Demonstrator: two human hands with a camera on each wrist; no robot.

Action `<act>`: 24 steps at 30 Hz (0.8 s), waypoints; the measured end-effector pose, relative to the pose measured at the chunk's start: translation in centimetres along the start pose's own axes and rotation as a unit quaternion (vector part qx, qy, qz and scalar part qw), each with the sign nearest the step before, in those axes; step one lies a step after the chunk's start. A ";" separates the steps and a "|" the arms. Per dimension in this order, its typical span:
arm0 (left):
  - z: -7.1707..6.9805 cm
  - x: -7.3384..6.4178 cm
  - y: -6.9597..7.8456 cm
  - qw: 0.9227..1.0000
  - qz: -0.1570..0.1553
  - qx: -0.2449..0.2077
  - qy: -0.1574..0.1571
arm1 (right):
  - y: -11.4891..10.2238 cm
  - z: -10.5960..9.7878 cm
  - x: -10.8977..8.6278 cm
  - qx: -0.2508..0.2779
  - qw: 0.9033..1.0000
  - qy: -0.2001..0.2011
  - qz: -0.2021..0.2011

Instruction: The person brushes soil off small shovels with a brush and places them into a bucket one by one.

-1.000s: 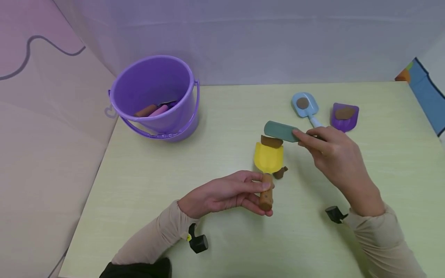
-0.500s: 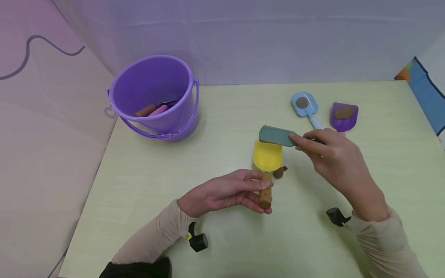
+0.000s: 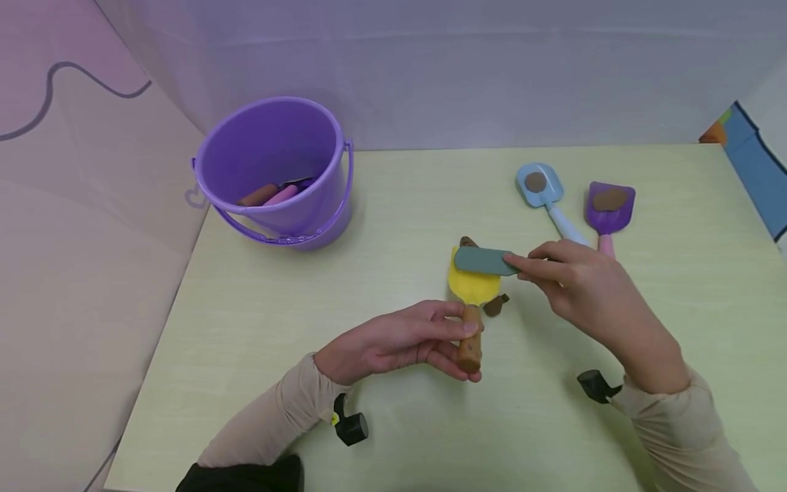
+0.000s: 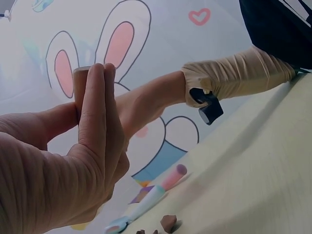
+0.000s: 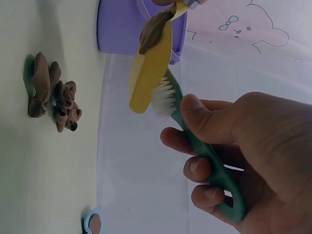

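Note:
My left hand (image 3: pixel 418 336) grips the wooden handle (image 3: pixel 470 345) of a toy shovel with a yellow blade (image 3: pixel 475 287), held above the table. A smear of brown clay (image 5: pixel 156 31) clings to the blade's face turned to the right wrist camera. My right hand (image 3: pixel 584 287) holds a green brush (image 3: pixel 482 261), thumb on its neck and fingers curled round the handle. Its white bristles (image 5: pixel 164 97) touch the yellow blade. Lumps of brown clay (image 5: pixel 43 83) lie on the table below; in the head view the shovel and brush partly hide them.
A purple bucket (image 3: pixel 277 219) with several toy tools inside stands at the back left. At the back right lie a blue shovel (image 3: pixel 556 198) and a purple shovel (image 3: pixel 605 220) with a pink handle, each bearing brown clay. A printed curtain (image 3: pixel 461 82) hangs behind the table (image 3: pixel 393 437).
The brush has moved from above the blade's tip down across the blade, toward its handle. My left hand and the shovel have barely moved.

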State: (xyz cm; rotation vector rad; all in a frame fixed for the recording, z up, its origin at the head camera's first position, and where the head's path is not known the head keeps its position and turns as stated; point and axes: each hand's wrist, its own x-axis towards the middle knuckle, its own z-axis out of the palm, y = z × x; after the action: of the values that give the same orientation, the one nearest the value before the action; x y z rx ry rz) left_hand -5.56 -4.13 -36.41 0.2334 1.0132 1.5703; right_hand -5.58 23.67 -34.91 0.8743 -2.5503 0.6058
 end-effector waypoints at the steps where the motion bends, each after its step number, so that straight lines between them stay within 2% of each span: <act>1: 0.0 0.0 0.0 1.000 -0.001 0.001 -0.002 | 0.1 0.0 0.0 0.000 1.000 -0.001 0.003; 8: 0.1 0.0 -0.2 1.000 -0.012 0.001 -0.005 | 0.9 0.4 -0.2 -0.003 1.000 0.001 0.022; 14: 0.2 -0.1 -0.1 1.000 -0.020 -0.003 -0.009 | 1.2 0.6 -0.2 -0.031 0.999 0.004 0.031; 24: 0.5 -0.3 0.0 1.000 -0.011 -0.002 -0.007 | 0.8 0.2 -0.2 -0.061 0.997 0.020 0.031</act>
State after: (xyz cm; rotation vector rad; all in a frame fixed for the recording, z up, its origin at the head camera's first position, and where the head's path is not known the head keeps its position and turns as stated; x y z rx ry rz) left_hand -5.16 -4.21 -36.02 0.2293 0.9989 1.5495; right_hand -6.04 24.24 -35.37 0.7358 -2.5563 0.4760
